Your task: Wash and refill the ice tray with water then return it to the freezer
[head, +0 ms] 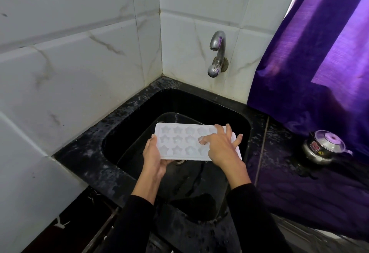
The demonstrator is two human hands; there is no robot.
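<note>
- The black sink (123, 133) is sitting in the tiled corner, its wet rim suggesting washing is under way.
- The tap (217, 53) is standing above the basin; no running stream is showing.
- The ice tray (179, 145) is being held level over the basin, cavities up, likely so runoff drops to the drain.
- The left hand (154, 159) is gripping the tray's near left corner, steadying it.
- The right hand (221, 147) is lying spread on the tray's right end, fingertips rubbing the star cavities.

Black speckled counter (83, 153), wet, with sunken black sink (242, 133); steel lidded pot (323, 148) stands at right.
</note>
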